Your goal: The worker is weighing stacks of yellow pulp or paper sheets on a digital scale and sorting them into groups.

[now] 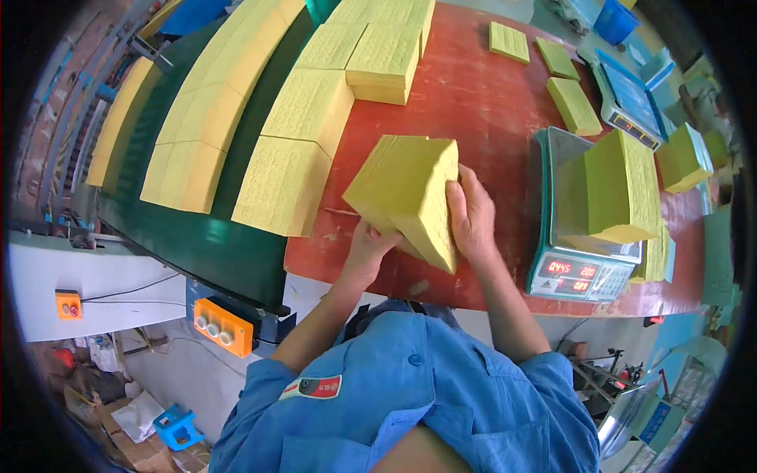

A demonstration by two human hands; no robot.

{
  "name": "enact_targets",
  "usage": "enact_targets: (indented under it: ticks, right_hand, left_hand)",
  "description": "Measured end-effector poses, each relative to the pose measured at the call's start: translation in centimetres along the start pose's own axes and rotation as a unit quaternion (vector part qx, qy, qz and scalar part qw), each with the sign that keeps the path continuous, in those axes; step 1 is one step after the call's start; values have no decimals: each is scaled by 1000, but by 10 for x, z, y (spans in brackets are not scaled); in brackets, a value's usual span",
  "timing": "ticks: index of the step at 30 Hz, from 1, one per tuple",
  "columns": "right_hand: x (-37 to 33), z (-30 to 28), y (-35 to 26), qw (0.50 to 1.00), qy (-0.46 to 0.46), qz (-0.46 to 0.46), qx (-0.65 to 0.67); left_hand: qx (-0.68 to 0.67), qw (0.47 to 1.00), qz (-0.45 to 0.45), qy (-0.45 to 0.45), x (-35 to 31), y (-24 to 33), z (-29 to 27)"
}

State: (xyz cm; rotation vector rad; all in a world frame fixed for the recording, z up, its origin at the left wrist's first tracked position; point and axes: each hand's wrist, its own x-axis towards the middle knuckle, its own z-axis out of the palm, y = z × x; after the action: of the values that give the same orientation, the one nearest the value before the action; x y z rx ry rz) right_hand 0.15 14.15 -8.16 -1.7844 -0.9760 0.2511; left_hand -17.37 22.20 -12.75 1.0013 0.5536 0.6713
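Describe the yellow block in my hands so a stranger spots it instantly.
Find the red table, then look between the green belt and nearer scale. There, your left hand and right hand hold a thick yellow block. It alone is hand-held; neighbouring yellow stacks rest on belt, table or scale.

Yellow stack point(402, 181), red tabletop point(473, 102), dark green belt point(236, 248), blue shirt point(378, 366)

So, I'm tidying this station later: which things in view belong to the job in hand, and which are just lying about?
Likely part of the job:
yellow block, held by left hand and right hand
near scale, bearing another block
red table

Seemingly just lying about:
blue stool, on the floor
blue bucket, beyond the table
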Motion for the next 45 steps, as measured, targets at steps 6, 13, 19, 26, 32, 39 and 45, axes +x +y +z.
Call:
enact_targets:
  ticks: [6, 13, 19, 26, 32, 39, 45]
  right_hand:
    - [4, -43, 4, 966, -193, 168, -27]
    - [-43, -22, 46, 986, -113, 125, -4]
    - [-43, -34, 62, 973, -89, 173, 125]
    - [-58, -14, 43, 961, -59, 167, 211]
    - [-38, -44, -55, 991, -29, -65, -112]
    - [-29, -100, -90, 967, -89, 12, 238]
    - [-68, -79, -51, 782, -185, 357, 476]
  left_hand:
    - [-33, 987, -147, 53, -16, 34, 32]
    - [249, 967, -52, 4, -22, 40, 16]
    - [321, 946, -40, 7, -20, 29, -3]
    - [239, 968, -78, -13, -25, 34, 13]
    - [-25, 986, -153, -65, -34, 44, 26]
    - [-280, 924, -195, -171, -24, 20, 18]
    - [-231, 930, -267, -106, -33, 26, 33]
